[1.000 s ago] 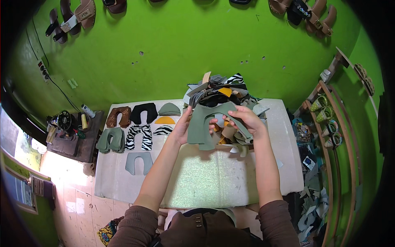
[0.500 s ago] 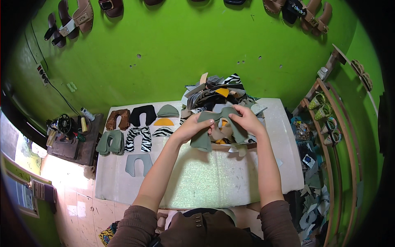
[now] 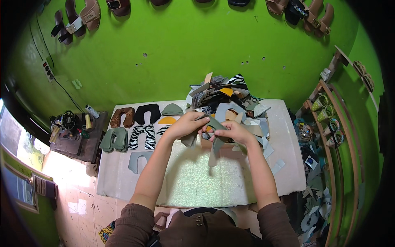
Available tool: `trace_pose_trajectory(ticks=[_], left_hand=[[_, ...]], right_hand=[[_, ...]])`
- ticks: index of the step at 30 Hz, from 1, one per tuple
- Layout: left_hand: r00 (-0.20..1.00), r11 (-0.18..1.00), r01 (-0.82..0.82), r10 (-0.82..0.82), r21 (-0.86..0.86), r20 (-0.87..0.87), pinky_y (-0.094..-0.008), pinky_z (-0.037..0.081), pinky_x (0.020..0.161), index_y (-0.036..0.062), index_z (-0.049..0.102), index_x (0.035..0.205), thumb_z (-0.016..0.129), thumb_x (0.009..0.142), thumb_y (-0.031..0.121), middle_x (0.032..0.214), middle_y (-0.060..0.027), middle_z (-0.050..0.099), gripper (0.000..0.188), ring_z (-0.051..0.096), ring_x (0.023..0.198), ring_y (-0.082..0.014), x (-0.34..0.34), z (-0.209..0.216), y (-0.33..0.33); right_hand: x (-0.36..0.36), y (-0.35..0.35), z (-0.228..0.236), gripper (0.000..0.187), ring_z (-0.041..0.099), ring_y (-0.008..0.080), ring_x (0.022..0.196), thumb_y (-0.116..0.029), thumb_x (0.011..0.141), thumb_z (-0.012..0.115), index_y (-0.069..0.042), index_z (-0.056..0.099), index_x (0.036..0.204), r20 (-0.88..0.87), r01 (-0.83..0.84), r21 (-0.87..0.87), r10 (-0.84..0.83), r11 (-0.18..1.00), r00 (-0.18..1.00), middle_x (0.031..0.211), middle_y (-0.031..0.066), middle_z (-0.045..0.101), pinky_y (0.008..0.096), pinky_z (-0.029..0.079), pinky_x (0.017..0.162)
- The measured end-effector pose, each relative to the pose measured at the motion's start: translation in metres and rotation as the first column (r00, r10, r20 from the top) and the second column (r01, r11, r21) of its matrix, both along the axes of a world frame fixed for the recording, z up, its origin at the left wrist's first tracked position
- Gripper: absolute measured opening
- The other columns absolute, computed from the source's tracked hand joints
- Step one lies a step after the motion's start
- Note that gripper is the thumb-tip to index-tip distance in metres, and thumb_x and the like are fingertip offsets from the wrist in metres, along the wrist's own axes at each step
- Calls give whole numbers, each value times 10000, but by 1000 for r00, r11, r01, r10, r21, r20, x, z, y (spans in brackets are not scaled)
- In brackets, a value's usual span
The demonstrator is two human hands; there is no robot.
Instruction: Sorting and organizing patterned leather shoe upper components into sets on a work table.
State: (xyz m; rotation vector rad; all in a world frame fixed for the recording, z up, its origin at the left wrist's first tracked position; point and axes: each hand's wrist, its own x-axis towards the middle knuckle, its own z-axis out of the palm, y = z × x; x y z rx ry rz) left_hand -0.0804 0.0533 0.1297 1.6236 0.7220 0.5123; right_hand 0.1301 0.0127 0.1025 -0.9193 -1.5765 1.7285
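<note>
Over the table (image 3: 193,185), my left hand (image 3: 189,126) and my right hand (image 3: 233,132) are both closed on an olive-green U-shaped cut piece (image 3: 215,149). It is bent between them, one end hanging down beside my right fingers. Behind it rises a heap of scraps (image 3: 205,95) in grey, zebra, yellow and tan. To the left lie sorted U-shaped pieces: leopard-print (image 3: 117,122), black (image 3: 148,111), zebra-print (image 3: 142,132), grey (image 3: 134,161) and a green stack (image 3: 108,140). A green half-round piece (image 3: 172,109) and a yellow one (image 3: 166,120) sit beside them; my left hand partly covers a zebra half-round.
Left of the table stands a sewing machine (image 3: 67,121) with a white thread cone (image 3: 91,111). On the right, a wooden rack (image 3: 334,164) holds patterned footwear (image 3: 322,102), with scraps (image 3: 312,222) piled below. Sandals (image 3: 89,16) hang on the green wall (image 3: 185,61).
Held nearly flat by its sides before, the green piece is now twisted and bunched. My right hand has shifted left and down, closer to my left hand. The view has moved slightly.
</note>
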Motion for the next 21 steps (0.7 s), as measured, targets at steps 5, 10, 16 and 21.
trace_pose_trajectory(ticks=[5, 10, 16, 21], left_hand=[[951, 928, -184, 252, -323, 181, -233, 468, 579, 46, 502, 911, 487, 885, 212, 715, 1, 528, 169, 512, 592, -80, -21, -40, 1], [768, 539, -17, 547, -842, 334, -303, 489, 802, -20, 437, 1115, 418, 889, 135, 1004, -94, 554, 275, 563, 855, -181, -56, -98, -2], [567, 334, 231, 717, -914, 406, -347, 374, 950, -65, 334, 1238, 366, 876, 92, 1178, -145, 491, 395, 497, 1062, -230, -144, -144, -10], [510, 365, 132, 772, -921, 379, -354, 336, 986, -93, 321, 1233, 326, 886, 129, 1216, -190, 453, 413, 458, 1124, -255, -235, -138, -6]], right_hand=[[-18, -7, -40, 299, 557, 80, 788, -219, 820, 600, 2, 564, 1018, -47, 150, -47, -152, 988, 987, 921, 26, 606, 217, 439, 705], [-69, 0, -77, 238, 550, 87, 723, -178, 831, 578, -14, 562, 1003, -85, 504, -264, -540, 823, 837, 855, 27, 599, 232, 448, 633], [-135, 23, -101, 315, 582, 216, 932, -2, 824, 452, 26, 445, 1138, -310, 114, -632, -384, 767, 870, 1036, 143, 578, 323, 475, 815], [-216, 44, -117, 389, 545, 223, 1009, -2, 815, 453, 16, 399, 1200, -470, -138, -675, -278, 725, 838, 1147, 144, 518, 345, 444, 874]])
